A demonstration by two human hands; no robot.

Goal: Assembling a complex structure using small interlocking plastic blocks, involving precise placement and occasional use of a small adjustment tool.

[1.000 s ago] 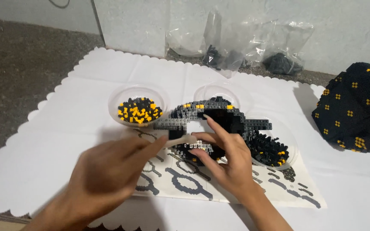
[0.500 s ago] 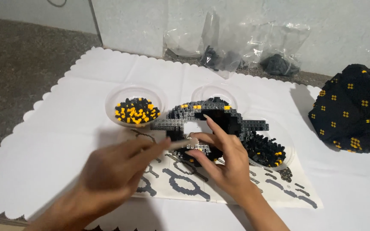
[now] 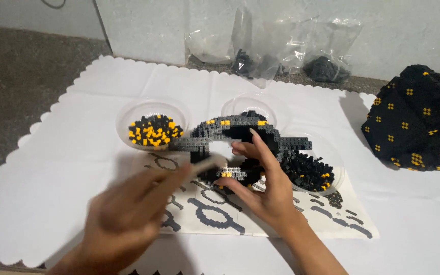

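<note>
Soft, even light, a touch dim. The left hand (image 3: 128,219) is smeared with motion blur; the right hand (image 3: 263,178) stays sharp. Faint shadows sit under both hands on the white mat (image 3: 77,153). Mild glare on the plastic bags (image 3: 281,46).

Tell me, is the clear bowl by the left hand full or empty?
Partly full: the clear bowl holds a low heap of black and yellow bricks.

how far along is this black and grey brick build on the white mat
Done: a curved black-and-grey brick ring stands assembled. In hand: the right hand steadies it while the blurred left hand brings a pale tool. Left: loose black and yellow bricks fill the clear round dish.
</note>
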